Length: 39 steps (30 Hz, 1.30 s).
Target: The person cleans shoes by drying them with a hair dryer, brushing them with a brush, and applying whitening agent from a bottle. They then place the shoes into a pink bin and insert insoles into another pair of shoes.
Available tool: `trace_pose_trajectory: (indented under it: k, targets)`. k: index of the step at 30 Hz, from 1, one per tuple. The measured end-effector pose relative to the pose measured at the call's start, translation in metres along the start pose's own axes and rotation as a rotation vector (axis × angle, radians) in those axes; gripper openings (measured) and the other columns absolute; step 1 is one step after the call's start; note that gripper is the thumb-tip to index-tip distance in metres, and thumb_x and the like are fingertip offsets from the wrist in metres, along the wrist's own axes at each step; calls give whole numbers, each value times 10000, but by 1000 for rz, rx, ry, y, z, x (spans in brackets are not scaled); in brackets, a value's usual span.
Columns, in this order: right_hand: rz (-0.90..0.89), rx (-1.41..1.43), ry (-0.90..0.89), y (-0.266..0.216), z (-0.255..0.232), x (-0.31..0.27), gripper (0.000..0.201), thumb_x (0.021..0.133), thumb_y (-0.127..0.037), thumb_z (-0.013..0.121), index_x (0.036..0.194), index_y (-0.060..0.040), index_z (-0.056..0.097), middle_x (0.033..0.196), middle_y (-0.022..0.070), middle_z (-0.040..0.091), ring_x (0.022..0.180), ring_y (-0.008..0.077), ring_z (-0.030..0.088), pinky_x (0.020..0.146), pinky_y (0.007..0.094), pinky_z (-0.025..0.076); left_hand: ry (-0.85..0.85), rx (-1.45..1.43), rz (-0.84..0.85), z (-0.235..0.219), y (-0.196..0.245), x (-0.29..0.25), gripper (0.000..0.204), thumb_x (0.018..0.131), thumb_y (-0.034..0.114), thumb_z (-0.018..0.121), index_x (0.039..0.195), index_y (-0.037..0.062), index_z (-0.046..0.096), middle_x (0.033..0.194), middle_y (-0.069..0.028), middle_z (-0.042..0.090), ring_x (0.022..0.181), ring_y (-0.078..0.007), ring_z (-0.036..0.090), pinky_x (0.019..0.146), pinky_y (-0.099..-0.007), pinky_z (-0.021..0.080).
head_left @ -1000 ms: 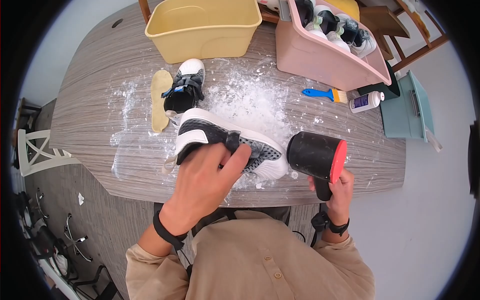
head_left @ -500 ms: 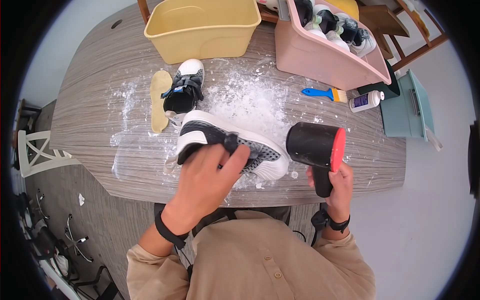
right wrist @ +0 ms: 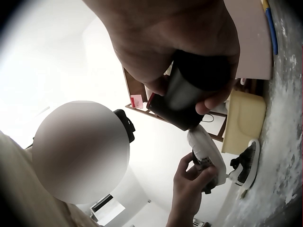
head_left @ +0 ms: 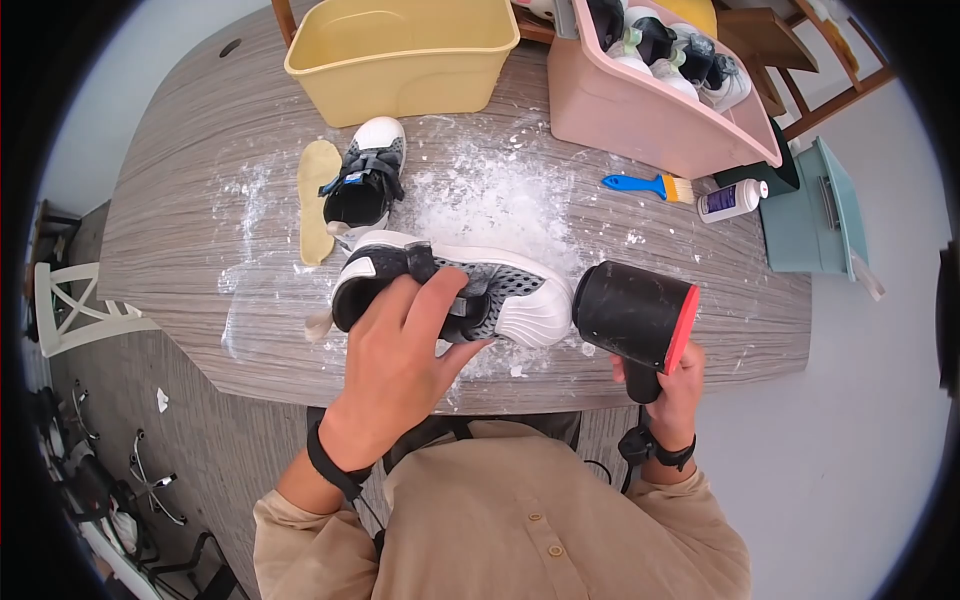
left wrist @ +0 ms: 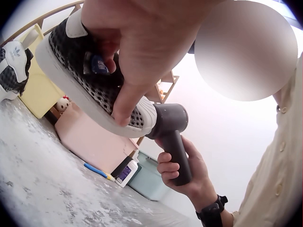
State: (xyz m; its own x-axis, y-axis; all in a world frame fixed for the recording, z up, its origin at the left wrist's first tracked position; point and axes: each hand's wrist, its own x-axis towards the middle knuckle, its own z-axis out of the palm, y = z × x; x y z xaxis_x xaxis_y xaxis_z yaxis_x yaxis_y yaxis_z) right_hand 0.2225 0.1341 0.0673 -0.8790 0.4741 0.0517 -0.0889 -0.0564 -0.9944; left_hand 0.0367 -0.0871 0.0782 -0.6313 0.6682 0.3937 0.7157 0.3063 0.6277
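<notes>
My left hand [head_left: 395,355] grips a black-and-white sneaker [head_left: 535,312] around its opening and straps. In the left wrist view the thumb presses on the mesh side of the sneaker [left wrist: 78,78], which is held above the table. With its fingers wrapped around the handle, my right hand [head_left: 682,385] holds a black hair dryer [head_left: 632,315] with a red back end. The dryer's nozzle points left, right at the sneaker's white toe. Behind the held sneaker, a matching sneaker [head_left: 378,150] stands on the table beside a beige insole [head_left: 316,215].
White powder [head_left: 500,195] covers the middle of the wooden table [head_left: 200,330]. A yellow bin [head_left: 405,85] and a pink bin [head_left: 650,130] with several shoes stand at the back. Rightward lie a blue-handled brush [head_left: 640,186] and white bottle [head_left: 732,202], near a teal box [head_left: 815,220].
The held sneaker has rolled in my left hand, its opening now showing more from above, and shifted slightly left. The hair dryer rose a little, then came back down.
</notes>
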Motion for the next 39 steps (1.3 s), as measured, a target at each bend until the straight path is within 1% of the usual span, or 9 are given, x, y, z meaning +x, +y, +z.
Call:
trace_pose_trajectory:
  k: [9,12,18,21,24,27,30,33,39]
  targets:
    - [11,-9,-14,-4,0,1,282,921,-199,545,951,72,614,797,128,649,672,173,633,604,284,507,35,34,63,0,-2,-2,623,605,105,826,1161,73,547,803,-87,496,728,-282,531,609,-378,442]
    - [15,-20,-20,-6,0,1,268,919,-181,537,944,74,615,793,125,647,666,169,626,602,286,501,65,62,117,0,-4,-1,596,603,92,819,1143,71,566,784,-76,485,706,-268,526,593,-372,439]
    - [12,-52,-18,-7,0,2,260,914,-172,537,934,74,615,791,120,643,655,164,616,602,288,501,36,78,143,-3,-3,0,515,612,84,798,1093,103,615,733,-47,458,651,-226,509,549,-349,429]
    - [9,-51,-15,-7,-1,2,259,914,-169,536,936,75,617,791,118,641,653,162,615,601,287,501,7,128,184,-5,-2,-1,457,650,69,749,1088,128,632,721,-33,449,637,-209,503,536,-342,425]
    - [19,-55,-16,-8,0,3,258,915,-166,534,936,77,619,792,116,640,654,158,614,601,284,500,19,202,232,-4,-5,-4,406,693,49,683,1086,143,644,716,-20,440,618,-193,492,526,-323,414]
    - [39,-73,-15,-10,0,3,259,916,-168,535,932,76,620,793,114,640,655,154,612,602,279,500,38,214,271,-3,-7,-4,396,707,38,635,1085,153,646,722,-14,430,608,-181,478,518,-305,398]
    - [53,-89,-32,-10,0,4,260,918,-171,537,932,75,620,795,113,642,658,150,612,605,272,500,53,231,337,-5,-8,-2,402,693,37,629,1075,159,646,726,-12,413,592,-173,453,509,-296,381]
    - [67,-93,-43,-12,1,5,259,919,-171,537,936,74,622,795,112,645,660,146,611,608,267,500,37,269,352,-6,-8,-3,410,679,38,626,1069,165,642,726,-11,398,581,-166,430,505,-297,369]
    - [86,-110,-32,-12,2,5,270,924,-185,543,949,71,623,799,113,648,663,142,614,612,267,502,62,289,380,-4,-7,-2,411,682,51,613,1070,185,639,715,-5,378,574,-163,413,498,-295,354]
